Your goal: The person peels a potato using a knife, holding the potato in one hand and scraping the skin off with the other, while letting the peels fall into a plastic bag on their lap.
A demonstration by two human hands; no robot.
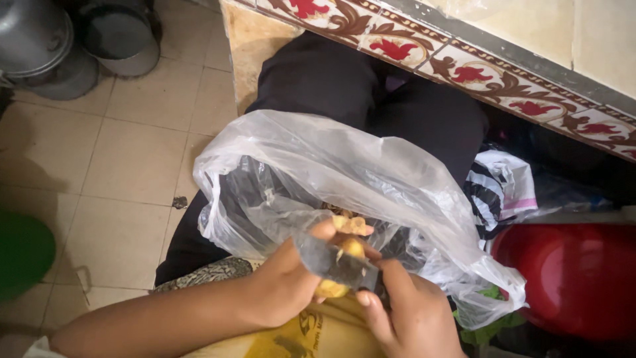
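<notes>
Peeling under way at lower centre: left hand point(285, 282) is gripping a small yellow root point(344, 265) in closed fingers, right hand point(411, 318) is clasping the knife point(331, 262) against it over the clear plastic bag point(344, 172); next stroke likely needing the root turned.

Beige tiled floor point(132, 159), floral tile border point(464, 66) — metal pots point(46, 46)

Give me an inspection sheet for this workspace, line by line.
Surface: beige tiled floor; the work is done over the lap.
Job's things: knife; small yellow piece against the blade; clear plastic bag open beneath.
Clutter: red basin, striped bag, metal pots, green object.
Hands: left hand holds the yellow piece; right hand grips the knife.
Cables: nothing seen.
Surroundings: patterned tile ledge.
</notes>
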